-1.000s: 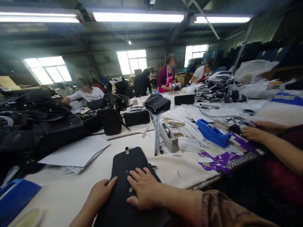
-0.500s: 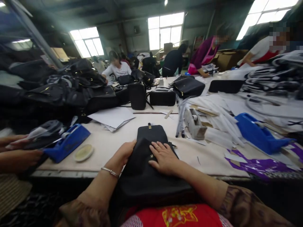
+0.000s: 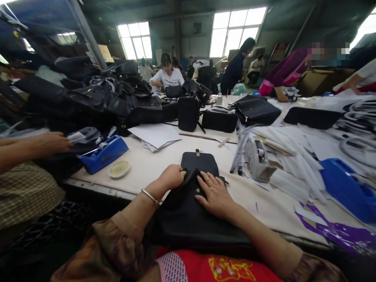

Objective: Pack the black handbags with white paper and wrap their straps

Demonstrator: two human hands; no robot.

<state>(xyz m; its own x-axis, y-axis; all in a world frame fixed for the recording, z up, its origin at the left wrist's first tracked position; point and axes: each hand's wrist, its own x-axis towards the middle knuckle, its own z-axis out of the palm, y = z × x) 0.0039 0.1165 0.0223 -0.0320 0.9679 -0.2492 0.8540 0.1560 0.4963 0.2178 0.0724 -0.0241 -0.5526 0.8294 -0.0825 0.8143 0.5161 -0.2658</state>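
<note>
A black bag (image 3: 202, 223) lies across the table's front edge and over my lap, its flap (image 3: 196, 160) folded out away from me with a small gold clasp (image 3: 197, 153) at the tip. My left hand (image 3: 172, 177), with a bangle at the wrist, has its fingers closed on the left edge of the bag near the opening, where the material puckers. Flat on the bag's front rests my right hand (image 3: 216, 194), fingers stretched out, beside a round metal snap (image 3: 197, 190).
Blue tape dispensers (image 3: 104, 154) (image 3: 346, 188) stand left and right, a grey dispenser (image 3: 258, 160) nearer. Also around are a round pale disc (image 3: 119, 169), white sheets (image 3: 155, 135), piled black bags (image 3: 117, 98) and purple plastic (image 3: 335, 231). A co-worker's hand (image 3: 48, 145) reaches in from the left.
The view has turned left, so the scene sits further right. My left fingers have curled in and bunch the bag's edge; my right hand stays flat on it. The co-worker's hand has risen.
</note>
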